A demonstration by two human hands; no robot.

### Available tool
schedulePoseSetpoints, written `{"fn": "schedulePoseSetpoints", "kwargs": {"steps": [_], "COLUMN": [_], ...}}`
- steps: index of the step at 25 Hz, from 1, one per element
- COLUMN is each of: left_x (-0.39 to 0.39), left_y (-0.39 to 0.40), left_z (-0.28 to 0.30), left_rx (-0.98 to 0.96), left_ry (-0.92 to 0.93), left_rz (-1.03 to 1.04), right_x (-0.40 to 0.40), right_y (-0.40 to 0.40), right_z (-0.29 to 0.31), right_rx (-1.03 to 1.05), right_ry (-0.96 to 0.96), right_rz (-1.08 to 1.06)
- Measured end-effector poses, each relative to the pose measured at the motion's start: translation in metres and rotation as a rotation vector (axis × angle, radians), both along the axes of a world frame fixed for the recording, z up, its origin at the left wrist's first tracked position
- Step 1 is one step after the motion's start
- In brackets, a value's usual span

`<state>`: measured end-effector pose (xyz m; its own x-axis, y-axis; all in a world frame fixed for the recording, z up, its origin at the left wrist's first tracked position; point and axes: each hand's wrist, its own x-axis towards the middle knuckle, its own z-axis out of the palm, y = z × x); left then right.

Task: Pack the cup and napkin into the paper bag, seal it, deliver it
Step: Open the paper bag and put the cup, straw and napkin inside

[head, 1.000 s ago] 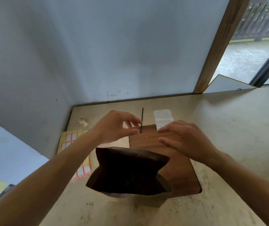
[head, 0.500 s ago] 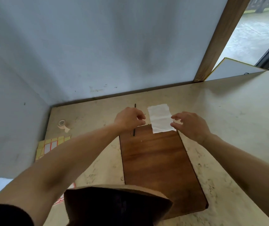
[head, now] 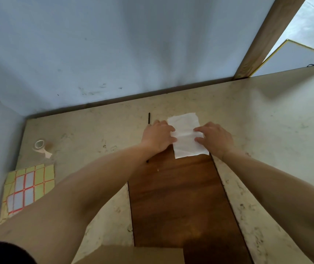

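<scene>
A pale marbled tabletop (head: 266, 130) runs into a corner of blue-grey wall, with a dark wooden board (head: 177, 202) lying on it. The white napkin (head: 187, 136) lies flat toward the far edge, half on the board's far end and half on bare tabletop. The left hand (head: 157, 137) rests its fingers on the napkin's left edge and the right hand (head: 216, 139) on its right edge; the fingers look lightly curled and pressing down, though whether either hand pinches the paper I cannot tell. A thin black stick (head: 149, 118) lies just beside the left hand.

The napkin is thin and creased, so pulling the two edges apart could tear it, and a one-sided lift could let it flop open. The left wrist could nudge the stick. The brown bag's rim (head: 133, 254) shows only at the near edge, so a blind drop could miss the opening. No cup is visible. A tape roll (head: 39, 144) and a label sheet (head: 28, 189) sit near the left edge, well apart.
</scene>
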<state>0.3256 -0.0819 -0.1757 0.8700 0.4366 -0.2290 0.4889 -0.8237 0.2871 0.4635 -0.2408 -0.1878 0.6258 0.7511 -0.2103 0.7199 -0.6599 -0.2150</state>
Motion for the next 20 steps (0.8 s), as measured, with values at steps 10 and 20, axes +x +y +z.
{"fn": "schedulePoseSetpoints", "kwargs": {"steps": [10,20], "left_x": [0.003,-0.005], "left_y": [-0.003,0.000], "left_z": [-0.019,0.004], "left_rx": [0.082,-0.086], "left_ry": [-0.101,-0.152], "left_rz": [-0.072,0.000], "right_x": [0.004,-0.002], "right_y": [0.002,-0.005], "right_z": [-0.010,0.012], "right_rx": [0.125,0.213], "right_ry": [-0.063,0.123], "right_rz": [-0.017,-0.049]}}
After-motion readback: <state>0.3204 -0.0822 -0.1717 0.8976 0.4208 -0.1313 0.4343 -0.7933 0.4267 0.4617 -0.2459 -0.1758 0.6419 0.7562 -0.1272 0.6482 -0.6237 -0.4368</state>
